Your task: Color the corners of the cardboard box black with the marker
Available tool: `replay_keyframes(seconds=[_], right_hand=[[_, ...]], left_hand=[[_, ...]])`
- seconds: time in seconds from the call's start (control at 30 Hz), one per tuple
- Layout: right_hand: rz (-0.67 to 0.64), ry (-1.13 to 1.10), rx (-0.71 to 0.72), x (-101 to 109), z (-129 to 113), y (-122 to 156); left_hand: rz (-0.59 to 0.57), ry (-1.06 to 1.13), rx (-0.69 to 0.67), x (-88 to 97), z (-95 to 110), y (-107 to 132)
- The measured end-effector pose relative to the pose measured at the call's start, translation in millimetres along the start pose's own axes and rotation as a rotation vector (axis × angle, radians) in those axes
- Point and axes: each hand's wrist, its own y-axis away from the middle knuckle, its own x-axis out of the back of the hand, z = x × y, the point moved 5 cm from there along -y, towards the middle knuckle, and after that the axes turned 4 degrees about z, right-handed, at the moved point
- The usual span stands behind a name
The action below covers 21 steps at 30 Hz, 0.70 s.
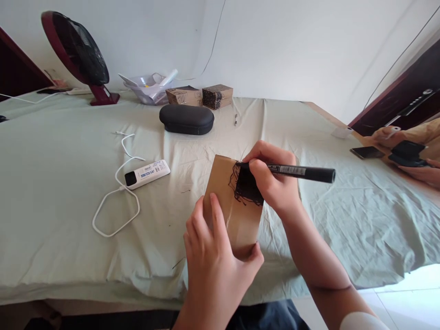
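Observation:
A brown cardboard box [237,224] lies tilted on the cloth in front of me, with a dark scribbled patch [249,188] on its upper right part. My left hand [215,250] grips the box from the lower left, fingers along its left side and thumb at its near edge. In my right hand [275,176] is a black marker [305,173], held like a pen and pointing left. Its tip meets the box near the patch's upper left edge, beside loose looping lines; my fingers partly cover the patch.
Left of the box lie a white power bank [147,174] and its cable [137,206]. Further back are a black case [186,119], two scribbled boxes [225,96], a plastic basket [147,94] and a fan [79,50]. At right, another person's hands [417,172] hold something dark near a phone [366,152].

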Motion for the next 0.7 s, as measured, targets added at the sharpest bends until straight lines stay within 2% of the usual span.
replay_keyframes(seconds=[0.1, 0.2, 0.37, 0.47, 0.7], right_hand=[[0.007, -0.037, -0.07, 0.4, 4.1, -5.6], [-0.039, -0.127, -0.186, 0.3, 12.7, -14.8], [-0.271, -0.448, -0.432, -10.3, 33.7, -30.0], [-0.37, -0.558, -0.482, -17.7, 40.6, -32.1], [-0.449, -0.574, -0.535, -26.4, 38.9, -23.9]], left_hand=[[-0.006, -0.012, 0.001, 0.1, -0.9, 0.8], [-0.003, -0.02, -0.019, 1.3, -2.7, 3.6], [-0.003, 0.001, 0.001, 4.9, -5.9, 14.5], [0.013, 0.021, 0.026, 5.6, -9.6, 24.1], [0.094, 0.009, 0.058, 7.4, -15.5, 52.8]])
